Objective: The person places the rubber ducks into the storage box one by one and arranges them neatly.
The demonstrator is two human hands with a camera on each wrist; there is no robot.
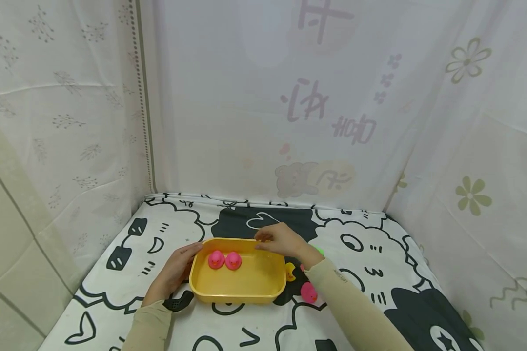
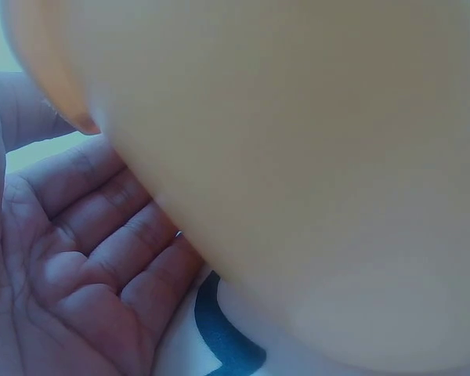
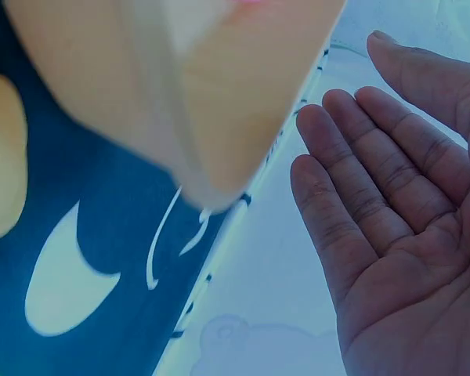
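A yellow tray sits on the patterned cloth, with two pink toy ducks side by side in its left part. My left hand holds the tray's left side; in the left wrist view the tray wall hides the fingertips of that hand. Above the tray's far right corner is my right hand. The right wrist view shows that hand with extended fingers and a bare palm, apart from the tray. Right of the tray lie a yellow toy duck and another pink duck.
A green thing shows partly behind the right forearm, and a bit of pink shows beside the sleeve. The black-and-white cartoon cloth covers the surface. Pale printed curtains hang at the back and both sides.
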